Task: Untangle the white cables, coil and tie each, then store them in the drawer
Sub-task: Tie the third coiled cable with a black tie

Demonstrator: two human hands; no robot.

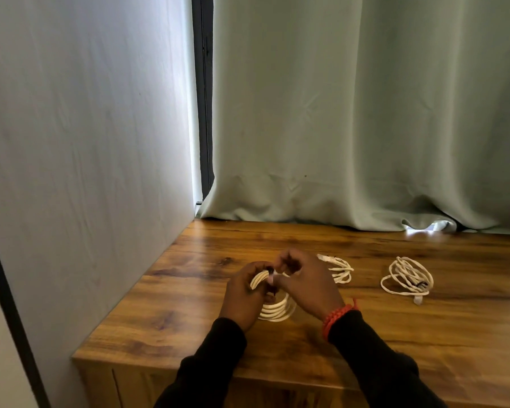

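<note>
Cable coil between curled hands

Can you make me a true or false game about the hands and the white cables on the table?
1. Both hands hold one cable coil. True: the left hand and right hand hold the coil just above the table.
2. Two more cables lie on the table. True: one is just past the right hand, another lies farther right.
3. The far-right cable is stretched out straight. False: it lies in loose loops.
4. A red bracelet is on the left wrist. False: the bracelet is on the right wrist.
5. The curtain behind the table is bright red. False: it is pale green.
</note>
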